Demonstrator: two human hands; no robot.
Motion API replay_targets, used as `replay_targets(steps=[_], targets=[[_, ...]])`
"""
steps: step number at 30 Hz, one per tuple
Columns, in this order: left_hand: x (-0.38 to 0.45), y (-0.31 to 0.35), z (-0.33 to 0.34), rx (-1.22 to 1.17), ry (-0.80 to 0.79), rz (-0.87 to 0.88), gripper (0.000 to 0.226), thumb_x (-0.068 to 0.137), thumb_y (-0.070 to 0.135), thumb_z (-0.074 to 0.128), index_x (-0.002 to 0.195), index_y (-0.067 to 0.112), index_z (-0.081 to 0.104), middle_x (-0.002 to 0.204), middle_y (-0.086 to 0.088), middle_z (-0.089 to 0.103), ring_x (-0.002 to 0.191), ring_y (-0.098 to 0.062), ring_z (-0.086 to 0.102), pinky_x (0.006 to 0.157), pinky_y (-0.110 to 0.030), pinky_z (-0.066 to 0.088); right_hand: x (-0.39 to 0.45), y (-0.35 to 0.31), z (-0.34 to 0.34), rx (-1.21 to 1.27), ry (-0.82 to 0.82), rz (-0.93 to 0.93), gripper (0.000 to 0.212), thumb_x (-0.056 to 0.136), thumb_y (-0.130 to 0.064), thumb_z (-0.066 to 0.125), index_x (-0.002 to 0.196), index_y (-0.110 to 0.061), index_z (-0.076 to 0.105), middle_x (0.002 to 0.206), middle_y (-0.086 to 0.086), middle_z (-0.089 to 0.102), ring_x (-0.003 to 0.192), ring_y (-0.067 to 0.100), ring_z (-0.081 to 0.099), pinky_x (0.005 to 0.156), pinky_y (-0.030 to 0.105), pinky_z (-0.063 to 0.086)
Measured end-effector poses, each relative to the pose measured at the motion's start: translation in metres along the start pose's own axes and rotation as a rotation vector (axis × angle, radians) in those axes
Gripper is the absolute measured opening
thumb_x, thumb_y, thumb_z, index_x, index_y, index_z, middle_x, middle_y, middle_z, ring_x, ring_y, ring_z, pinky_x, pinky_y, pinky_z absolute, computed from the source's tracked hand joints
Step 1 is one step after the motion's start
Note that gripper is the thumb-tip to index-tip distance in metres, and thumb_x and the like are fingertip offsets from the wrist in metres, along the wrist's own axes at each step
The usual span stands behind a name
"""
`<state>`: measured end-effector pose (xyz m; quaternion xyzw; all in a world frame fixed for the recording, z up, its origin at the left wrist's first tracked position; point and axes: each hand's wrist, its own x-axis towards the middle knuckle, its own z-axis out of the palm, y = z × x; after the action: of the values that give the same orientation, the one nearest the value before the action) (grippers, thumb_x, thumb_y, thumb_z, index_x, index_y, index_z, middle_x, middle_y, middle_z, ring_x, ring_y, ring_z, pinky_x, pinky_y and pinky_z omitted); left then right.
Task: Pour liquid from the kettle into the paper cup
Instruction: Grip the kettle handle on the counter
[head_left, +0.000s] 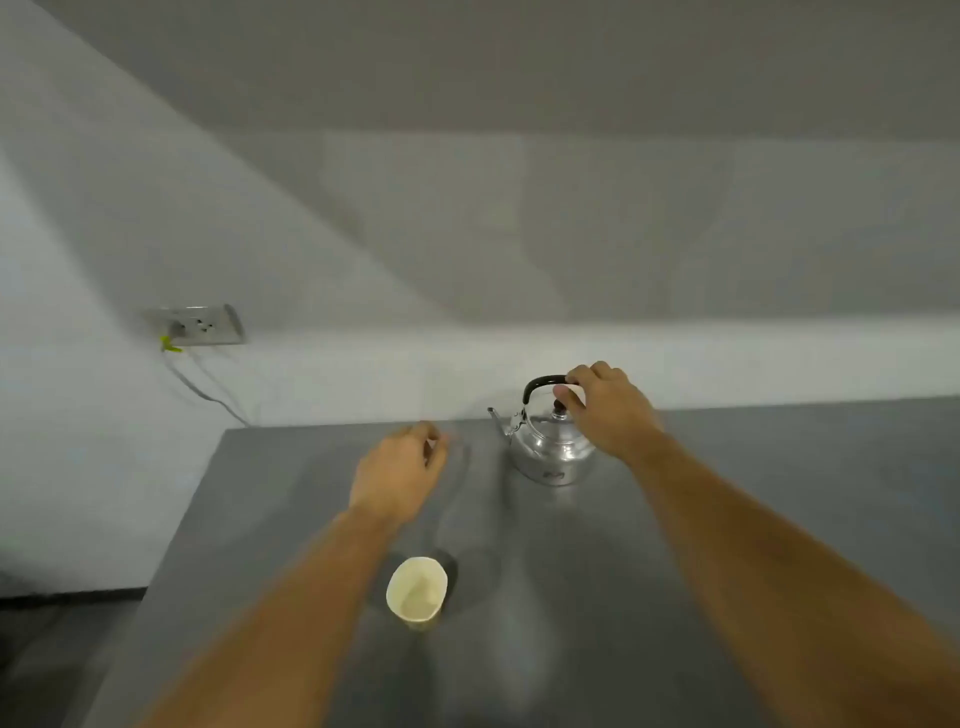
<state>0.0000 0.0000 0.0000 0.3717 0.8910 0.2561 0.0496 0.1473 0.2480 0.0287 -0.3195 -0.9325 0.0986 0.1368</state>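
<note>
A shiny metal kettle (545, 449) with a black arched handle stands upright on the grey table (727, 519), its spout pointing left. My right hand (605, 408) is at the right end of the handle, fingers curled around it. A cream paper cup (417, 590) stands upright near the table's front, its inside looking pale. My left hand (402, 470) hovers blurred above the table between cup and kettle, fingers loosely curled and holding nothing.
A white wall runs behind the table. A wall socket (200, 325) with a cable hanging from it sits at the left. The table's left edge (171, 545) drops to a dark floor.
</note>
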Motion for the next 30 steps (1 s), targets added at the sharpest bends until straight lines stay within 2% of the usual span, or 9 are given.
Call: replay_targets(steps=[4,7,10,13,18,20,23,30], targets=[[0.007,-0.012,0.011,0.0,-0.008,-0.059,0.029,0.103,0.046,0.045,0.108,0.026,0.067,0.1,0.004,0.073,0.091,-0.025,0.069,0.074,-0.034,0.053,0.025,0.013,0.013,-0.042,-0.106,0.036,0.049,0.103,-0.047,0.045,0.139,-0.015,0.05,0.138,0.009,0.051,0.125,0.029,0.045,0.099,0.047,0.047],[0.014,-0.018,0.015,-0.014,-0.005,-0.08,0.031,0.104,0.046,0.045,0.11,0.025,0.067,0.101,0.002,0.073,0.092,-0.026,0.07,0.074,-0.035,0.054,0.047,0.022,0.025,-0.055,-0.156,0.018,0.05,0.103,-0.05,0.042,0.136,-0.014,0.052,0.134,0.011,0.055,0.122,0.03,0.049,0.099,0.047,0.046],[0.016,-0.023,0.019,-0.021,-0.017,-0.114,0.033,0.104,0.048,0.044,0.112,0.025,0.066,0.102,0.003,0.074,0.091,-0.026,0.069,0.077,-0.037,0.055,0.064,0.023,0.033,0.03,-0.201,0.053,0.054,0.1,-0.059,0.037,0.114,-0.014,0.063,0.108,0.01,0.066,0.1,0.029,0.059,0.087,0.046,0.052],[0.016,-0.028,0.024,-0.03,-0.009,-0.132,0.031,0.103,0.047,0.045,0.111,0.026,0.067,0.1,0.003,0.075,0.091,-0.027,0.07,0.077,-0.037,0.056,0.077,0.026,0.04,0.101,-0.215,0.088,0.064,0.095,-0.071,0.032,0.087,-0.017,0.065,0.08,0.004,0.068,0.078,0.024,0.062,0.072,0.04,0.052],[0.015,-0.036,0.031,-0.018,-0.011,-0.161,0.028,0.103,0.046,0.048,0.111,0.028,0.067,0.099,0.003,0.075,0.092,-0.028,0.071,0.075,-0.034,0.054,0.082,0.033,0.051,0.141,-0.249,0.155,0.072,0.087,-0.081,0.032,0.065,-0.019,0.06,0.062,-0.001,0.066,0.064,0.019,0.061,0.061,0.034,0.047],[0.014,-0.039,0.033,-0.011,-0.015,-0.168,0.028,0.103,0.046,0.048,0.111,0.028,0.067,0.098,0.004,0.075,0.091,-0.027,0.071,0.074,-0.034,0.052,0.083,0.032,0.052,0.187,-0.227,0.178,0.07,0.085,-0.081,0.04,0.054,-0.02,0.054,0.045,-0.01,0.059,0.056,0.016,0.058,0.052,0.03,0.039],[0.01,-0.043,0.034,-0.018,-0.027,-0.178,0.028,0.103,0.047,0.048,0.112,0.028,0.067,0.097,0.004,0.075,0.089,-0.026,0.071,0.075,-0.035,0.055,0.084,0.03,0.051,0.227,-0.223,0.189,0.07,0.084,-0.077,0.05,0.046,-0.019,0.043,0.027,-0.012,0.044,0.046,0.015,0.05,0.046,0.029,0.031],[-0.014,-0.053,0.037,-0.089,-0.047,-0.224,0.03,0.101,0.049,0.048,0.113,0.029,0.067,0.097,0.006,0.074,0.083,-0.017,0.067,0.077,-0.034,0.056,0.062,0.024,0.042,0.207,-0.226,0.19,0.073,0.077,-0.079,0.052,0.049,-0.013,0.042,0.039,-0.002,0.04,0.044,0.018,0.046,0.045,0.03,0.032]])
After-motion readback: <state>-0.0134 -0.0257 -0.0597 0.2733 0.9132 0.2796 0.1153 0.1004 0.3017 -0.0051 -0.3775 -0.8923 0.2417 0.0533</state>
